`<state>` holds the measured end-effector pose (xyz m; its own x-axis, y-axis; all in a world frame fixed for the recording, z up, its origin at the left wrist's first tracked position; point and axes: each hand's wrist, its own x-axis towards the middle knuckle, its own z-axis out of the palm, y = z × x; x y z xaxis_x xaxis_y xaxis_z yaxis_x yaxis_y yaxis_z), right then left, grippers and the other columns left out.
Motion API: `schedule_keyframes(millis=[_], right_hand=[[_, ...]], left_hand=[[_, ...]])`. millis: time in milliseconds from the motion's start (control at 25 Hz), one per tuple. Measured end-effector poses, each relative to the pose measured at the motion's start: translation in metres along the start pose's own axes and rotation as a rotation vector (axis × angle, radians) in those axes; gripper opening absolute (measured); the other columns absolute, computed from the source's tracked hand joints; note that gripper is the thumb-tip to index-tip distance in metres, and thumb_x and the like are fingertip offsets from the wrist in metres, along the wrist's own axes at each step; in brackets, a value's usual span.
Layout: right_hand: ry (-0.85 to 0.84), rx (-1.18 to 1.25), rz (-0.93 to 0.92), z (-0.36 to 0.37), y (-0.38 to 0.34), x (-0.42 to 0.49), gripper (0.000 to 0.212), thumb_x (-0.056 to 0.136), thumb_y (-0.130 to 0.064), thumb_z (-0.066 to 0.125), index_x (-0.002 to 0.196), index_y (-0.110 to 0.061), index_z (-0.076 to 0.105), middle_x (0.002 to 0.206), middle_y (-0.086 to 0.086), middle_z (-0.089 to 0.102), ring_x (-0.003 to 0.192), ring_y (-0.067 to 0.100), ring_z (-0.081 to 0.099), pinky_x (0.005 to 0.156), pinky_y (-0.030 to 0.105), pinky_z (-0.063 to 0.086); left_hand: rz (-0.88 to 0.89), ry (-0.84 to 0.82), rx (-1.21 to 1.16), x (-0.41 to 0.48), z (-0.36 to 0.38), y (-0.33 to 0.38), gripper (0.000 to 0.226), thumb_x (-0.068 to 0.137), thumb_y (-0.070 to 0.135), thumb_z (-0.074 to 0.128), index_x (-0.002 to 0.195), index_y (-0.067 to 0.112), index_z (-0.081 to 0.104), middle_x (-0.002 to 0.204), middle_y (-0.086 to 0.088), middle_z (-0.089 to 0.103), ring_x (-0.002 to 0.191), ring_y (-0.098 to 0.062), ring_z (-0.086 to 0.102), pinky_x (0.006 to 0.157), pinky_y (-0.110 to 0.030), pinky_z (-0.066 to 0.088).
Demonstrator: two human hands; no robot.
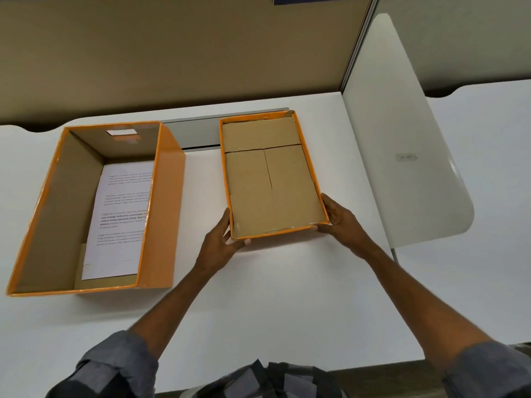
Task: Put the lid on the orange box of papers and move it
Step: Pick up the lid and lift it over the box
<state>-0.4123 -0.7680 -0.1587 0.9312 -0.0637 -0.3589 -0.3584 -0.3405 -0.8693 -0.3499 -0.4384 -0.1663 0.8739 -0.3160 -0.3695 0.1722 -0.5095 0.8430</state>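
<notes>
The orange box stands open on the left of the white desk, brown cardboard inside, with printed papers lying flat on its bottom. To its right lies the orange lid, upside down, its brown inner side facing up. My left hand grips the lid's near left corner, thumb along the side wall. At the near right corner my right hand holds the lid the same way. The lid rests on or just above the desk; I cannot tell which.
The white desk runs to a brown partition wall at the back. A white side divider stands right of the lid. A grey cable slot lies behind, between box and lid.
</notes>
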Motion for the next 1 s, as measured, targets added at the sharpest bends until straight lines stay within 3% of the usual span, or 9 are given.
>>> schedule_keyframes(millis=[40,160,320,400,520,680,760,880,1000], right_hand=[[-0.014,0.013,0.007,-0.002,0.002,-0.002,0.087,0.079,-0.017,0.084,0.139,-0.062,0.038,0.132,-0.038,0.058,0.132,-0.001,0.055,0.112,0.032,0.043],[0.002,0.101,0.054,0.006,-0.01,-0.011,0.093,0.078,-0.008,0.085,0.154,-0.034,0.036,0.134,-0.041,0.054,0.134,-0.009,0.049,0.12,0.033,0.037],[0.012,0.128,0.005,0.024,-0.035,-0.034,0.092,0.08,-0.011,0.084,0.152,-0.041,0.035,0.139,-0.042,0.05,0.138,-0.008,0.045,0.12,0.031,0.036],[0.034,0.136,-0.025,0.025,-0.035,-0.042,0.09,0.082,-0.014,0.083,0.151,-0.044,0.035,0.146,-0.035,0.048,0.14,-0.004,0.045,0.119,0.033,0.036],[0.108,0.195,-0.08,0.042,-0.057,-0.061,0.089,0.084,-0.013,0.081,0.156,-0.037,0.033,0.156,-0.022,0.044,0.143,0.002,0.044,0.116,0.037,0.039],[0.239,0.293,-0.133,0.073,-0.09,-0.086,0.082,0.085,-0.023,0.08,0.154,-0.035,0.037,0.155,-0.018,0.046,0.142,0.005,0.047,0.11,0.034,0.044],[0.304,0.448,-0.148,0.087,-0.109,-0.095,0.076,0.086,-0.023,0.076,0.153,-0.027,0.041,0.151,-0.011,0.054,0.137,0.015,0.055,0.104,0.037,0.052],[0.342,0.652,-0.113,0.117,-0.141,-0.108,0.048,0.097,-0.025,0.063,0.144,-0.023,0.053,0.138,-0.004,0.066,0.13,0.025,0.061,0.086,0.029,0.061],[0.36,0.781,-0.092,0.157,-0.168,-0.121,0.034,0.096,-0.035,0.062,0.13,-0.028,0.063,0.129,-0.004,0.072,0.124,0.025,0.065,0.08,0.028,0.062]], left_hand=[[0.002,-0.002,0.007,0.0,0.0,0.001,0.094,0.081,0.02,0.081,0.154,0.039,0.024,0.134,0.051,0.042,0.129,0.018,0.044,0.109,-0.014,0.04],[0.009,0.039,-0.014,-0.011,-0.013,0.0,0.09,0.085,0.012,0.078,0.158,0.025,0.026,0.146,0.028,0.042,0.14,-0.006,0.043,0.115,-0.031,0.041],[0.07,0.07,0.001,-0.032,-0.029,0.004,0.092,0.086,0.009,0.077,0.16,0.019,0.023,0.161,-0.001,0.039,0.147,-0.021,0.041,0.117,-0.044,0.04],[0.111,0.08,-0.016,-0.037,-0.031,0.015,0.09,0.086,0.009,0.076,0.16,0.018,0.023,0.162,-0.002,0.038,0.148,-0.021,0.039,0.118,-0.044,0.04],[0.192,0.082,-0.012,-0.05,-0.057,0.024,0.089,0.088,0.009,0.074,0.16,0.019,0.022,0.163,-0.001,0.036,0.149,-0.02,0.037,0.119,-0.04,0.038],[0.33,0.149,0.13,-0.073,-0.095,0.029,0.086,0.091,0.014,0.07,0.16,0.021,0.02,0.162,0.001,0.038,0.145,-0.02,0.043,0.115,-0.037,0.041],[0.406,0.149,0.182,-0.085,-0.116,0.028,0.084,0.093,0.015,0.068,0.161,0.021,0.018,0.166,0.002,0.03,0.15,-0.02,0.037,0.118,-0.042,0.039],[0.544,0.09,0.299,-0.103,-0.147,0.022,0.082,0.097,0.019,0.061,0.162,0.026,0.01,0.17,0.005,0.017,0.154,-0.014,0.024,0.121,-0.039,0.034],[0.844,0.171,0.63,-0.116,-0.169,0.022,0.09,0.091,0.015,0.059,0.162,0.019,0.005,0.172,-0.003,-0.004,0.159,-0.024,-0.005,0.127,-0.044,0.013]])
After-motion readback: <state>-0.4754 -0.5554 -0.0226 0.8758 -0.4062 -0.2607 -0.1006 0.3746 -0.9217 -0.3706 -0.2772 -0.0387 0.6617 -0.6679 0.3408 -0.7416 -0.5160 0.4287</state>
